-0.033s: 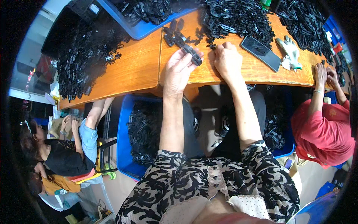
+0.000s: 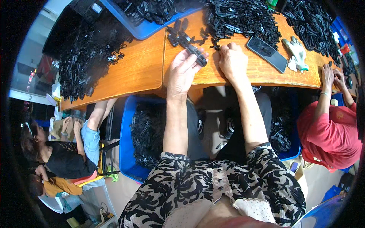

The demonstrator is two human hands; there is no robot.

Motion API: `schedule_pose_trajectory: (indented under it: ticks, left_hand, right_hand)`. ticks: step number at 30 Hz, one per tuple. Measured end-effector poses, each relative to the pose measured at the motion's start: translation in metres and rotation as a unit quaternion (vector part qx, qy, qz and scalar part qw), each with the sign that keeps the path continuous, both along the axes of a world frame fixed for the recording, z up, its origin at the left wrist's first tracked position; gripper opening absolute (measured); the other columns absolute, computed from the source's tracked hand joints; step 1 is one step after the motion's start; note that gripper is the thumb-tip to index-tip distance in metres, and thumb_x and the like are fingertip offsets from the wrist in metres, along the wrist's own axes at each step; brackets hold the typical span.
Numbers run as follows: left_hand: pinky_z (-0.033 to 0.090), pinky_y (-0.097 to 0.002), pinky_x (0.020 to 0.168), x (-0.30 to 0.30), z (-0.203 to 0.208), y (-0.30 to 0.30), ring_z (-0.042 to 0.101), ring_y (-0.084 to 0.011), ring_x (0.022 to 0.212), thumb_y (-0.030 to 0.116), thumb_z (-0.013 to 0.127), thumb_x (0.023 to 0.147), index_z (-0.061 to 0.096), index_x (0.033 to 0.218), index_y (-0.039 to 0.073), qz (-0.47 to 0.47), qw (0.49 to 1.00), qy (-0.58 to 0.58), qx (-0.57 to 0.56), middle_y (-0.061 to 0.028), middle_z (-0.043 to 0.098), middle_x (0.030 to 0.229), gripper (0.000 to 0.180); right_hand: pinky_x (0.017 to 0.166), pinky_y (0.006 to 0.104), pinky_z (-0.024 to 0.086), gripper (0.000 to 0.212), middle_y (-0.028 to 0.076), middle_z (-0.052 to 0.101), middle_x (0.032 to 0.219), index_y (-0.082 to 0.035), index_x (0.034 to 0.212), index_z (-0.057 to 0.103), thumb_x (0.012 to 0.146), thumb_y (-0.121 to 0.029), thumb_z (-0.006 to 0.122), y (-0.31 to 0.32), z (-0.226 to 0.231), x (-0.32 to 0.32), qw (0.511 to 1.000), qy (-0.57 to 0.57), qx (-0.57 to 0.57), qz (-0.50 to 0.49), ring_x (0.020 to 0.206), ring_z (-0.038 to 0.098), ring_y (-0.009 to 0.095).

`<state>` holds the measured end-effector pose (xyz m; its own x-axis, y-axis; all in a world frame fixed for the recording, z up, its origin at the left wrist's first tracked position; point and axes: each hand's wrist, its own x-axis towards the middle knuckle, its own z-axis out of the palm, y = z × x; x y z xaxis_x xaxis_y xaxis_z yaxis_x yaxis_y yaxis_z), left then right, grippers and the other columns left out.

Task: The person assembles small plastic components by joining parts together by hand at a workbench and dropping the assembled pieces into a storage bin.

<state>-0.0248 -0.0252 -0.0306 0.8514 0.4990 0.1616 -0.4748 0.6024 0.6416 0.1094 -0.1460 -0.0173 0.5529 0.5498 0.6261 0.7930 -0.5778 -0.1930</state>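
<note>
- Black part (image 2: 200, 60): located at the left hand's fingertips, on its 2 o'clock side, raised toward the table's near edge.
- Left hand (image 2: 181, 72): closed on the black part, thumb against fingers, palm partly turned up. Grip opening is no wider than the part.
- Right hand (image 2: 232, 62): at 2 o'clock from the left hand, just apart from the black part. Fingers are curled, tips near a small piece (image 2: 216, 47). Whether they pinch anything cannot be told.
- Step in hand (judged): left hand supports the part; right hand works at the small pieces.
- Next move (judged): calls for a steady left hold and a fine fingertip pinch on the right.
- Loose parts (image 2: 173, 40): at 12 o'clock from the left hand, on the table (image 2: 140, 72). Contact with the held part cannot be told.
- Heap (image 2: 243, 19): small black pieces, at 12 o'clock from the right hand.
- Phone (image 2: 267, 54): between 2 and 3 o'clock from the right hand; glove (image 2: 297, 55) beyond it at 3.
- Blue bin (image 2: 138, 36): at 10 o'clock from the left hand, holding black parts.
- Co-worker's hands (image 2: 327, 78): at 3 o'clock, well apart.
</note>
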Motion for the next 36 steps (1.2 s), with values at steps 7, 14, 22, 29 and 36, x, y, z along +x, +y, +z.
schedule_pose_trajectory:
  ticks: [7, 14, 22, 29, 36]
  left_hand:
    - [0.054, -0.0483, 0.101, -0.001, 0.004, -0.002, 0.064, -0.0390, 0.116, 0.003, 0.056, 0.100, 0.052, 0.131, -0.004, -0.014, 1.000, -0.011, -0.012, -0.0227, 0.064, 0.123, 0.033]
    - [0.053, -0.0451, 0.103, -0.003, 0.000, 0.000, 0.063, -0.0287, 0.118, 0.002, 0.054, 0.100, 0.053, 0.132, -0.003, -0.030, 0.998, -0.045, -0.028, -0.0191, 0.063, 0.127, 0.032]
    - [0.050, -0.0377, 0.105, -0.004, -0.002, 0.001, 0.062, -0.0232, 0.118, 0.002, 0.052, 0.101, 0.053, 0.131, 0.000, -0.036, 0.997, -0.064, -0.003, -0.0174, 0.063, 0.129, 0.029]
    - [0.051, -0.0368, 0.103, -0.003, 0.002, -0.003, 0.063, -0.0237, 0.117, 0.004, 0.051, 0.103, 0.049, 0.138, -0.005, -0.014, 0.999, -0.044, -0.019, -0.0165, 0.064, 0.126, 0.037]
    - [0.058, -0.0305, 0.078, -0.010, 0.010, -0.005, 0.067, -0.0186, 0.090, 0.013, 0.053, 0.105, 0.056, 0.128, -0.005, 0.011, 0.999, 0.000, -0.034, -0.0125, 0.066, 0.110, 0.029]
  right_hand:
    - [0.062, 0.0365, 0.054, 0.007, 0.009, 0.065, 0.084, -0.004, 0.086, 0.067, 0.083, -0.005, 0.073, -0.009, 0.015, -0.013, 0.980, 0.022, 0.158, 0.122, 0.076, 0.066, 0.026]
    - [0.073, 0.0373, 0.056, 0.021, 0.013, 0.067, 0.093, -0.003, 0.096, 0.068, 0.077, 0.003, 0.075, -0.005, 0.036, -0.056, 0.942, -0.020, 0.211, 0.262, 0.084, 0.068, 0.030]
    - [0.067, 0.0382, 0.054, 0.021, 0.013, 0.064, 0.087, -0.002, 0.095, 0.067, 0.076, 0.002, 0.074, -0.007, 0.030, -0.055, 0.950, -0.056, 0.160, 0.262, 0.077, 0.065, 0.029]
    - [0.063, 0.0295, 0.051, 0.014, 0.012, 0.065, 0.088, 0.000, 0.093, 0.066, 0.082, 0.007, 0.070, -0.009, 0.036, -0.050, 0.934, 0.052, 0.245, 0.254, 0.069, 0.062, 0.019]
    - [0.076, 0.0313, 0.053, 0.015, 0.010, 0.067, 0.094, -0.001, 0.093, 0.067, 0.082, 0.008, 0.071, -0.009, 0.037, -0.045, 0.914, 0.072, 0.252, 0.309, 0.084, 0.065, 0.024]
